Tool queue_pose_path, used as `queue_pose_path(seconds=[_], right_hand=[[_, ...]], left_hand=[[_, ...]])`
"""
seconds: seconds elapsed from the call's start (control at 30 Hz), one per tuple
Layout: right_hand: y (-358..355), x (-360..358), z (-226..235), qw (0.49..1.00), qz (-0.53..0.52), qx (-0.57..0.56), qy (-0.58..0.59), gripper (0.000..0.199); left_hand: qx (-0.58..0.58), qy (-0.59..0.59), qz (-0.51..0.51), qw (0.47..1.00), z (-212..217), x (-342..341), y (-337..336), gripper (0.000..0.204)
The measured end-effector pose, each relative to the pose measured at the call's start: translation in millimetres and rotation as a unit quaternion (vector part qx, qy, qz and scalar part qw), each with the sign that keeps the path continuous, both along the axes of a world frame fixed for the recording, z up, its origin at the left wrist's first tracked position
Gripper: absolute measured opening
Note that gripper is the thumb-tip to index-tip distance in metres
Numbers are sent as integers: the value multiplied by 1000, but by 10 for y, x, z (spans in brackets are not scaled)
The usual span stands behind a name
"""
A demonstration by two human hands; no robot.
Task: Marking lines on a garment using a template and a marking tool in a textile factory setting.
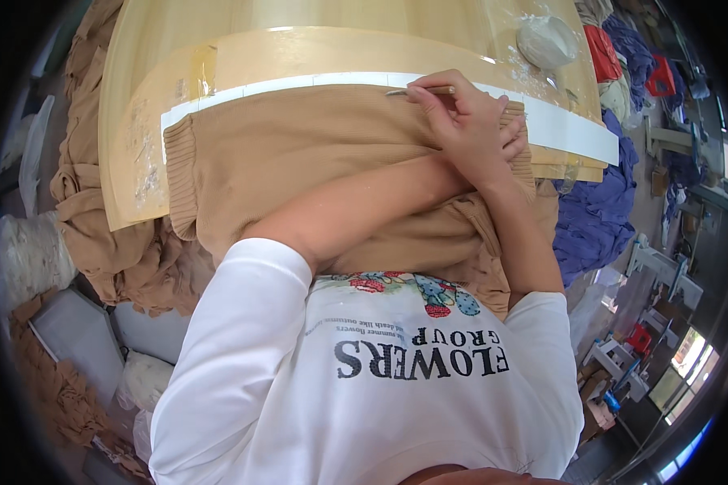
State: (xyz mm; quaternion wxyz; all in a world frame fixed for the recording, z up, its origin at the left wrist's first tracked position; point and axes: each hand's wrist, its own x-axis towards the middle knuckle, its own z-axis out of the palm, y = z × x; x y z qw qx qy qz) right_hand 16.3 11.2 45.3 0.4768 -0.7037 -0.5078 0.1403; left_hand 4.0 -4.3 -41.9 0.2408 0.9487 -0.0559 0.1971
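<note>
One slim tool [442,90] sat pinched in the right hand [471,120].
The left hand [511,136], fingers parted, rested on tan fabric [299,133].

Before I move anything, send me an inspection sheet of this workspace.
Surface: pale yellow board, a white strip laid across it.
Job's things: brown knit piece with ribbed ends, lying over part of the strip; slim pointed tool.
Clutter: round whitish object at upper right; brown cloth bunched at left, blue-purple cloth at right.
Grippers: right hand crossed over the left, fingers pinching the tool; left hand at the right ribbed end, partly hidden.
Cables: nothing seen.
Surroundings: pale equipment at right, too small to identify.
</note>
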Motion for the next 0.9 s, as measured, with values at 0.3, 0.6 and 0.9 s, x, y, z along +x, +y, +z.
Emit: queue_pose_path(seconds=[0.3,0.6,0.9], right_hand=[[392,-382,201,994,77,55,58,12],[689,-574,276,993,98,56,32,8],[1101,-908,70,986,168,5,-9,6]], left_hand=[[150,39,47,987,166,54,-23,47],[154,18,71,985,-25,66,81,51],[158,34,75,984,85,57,39,54]])
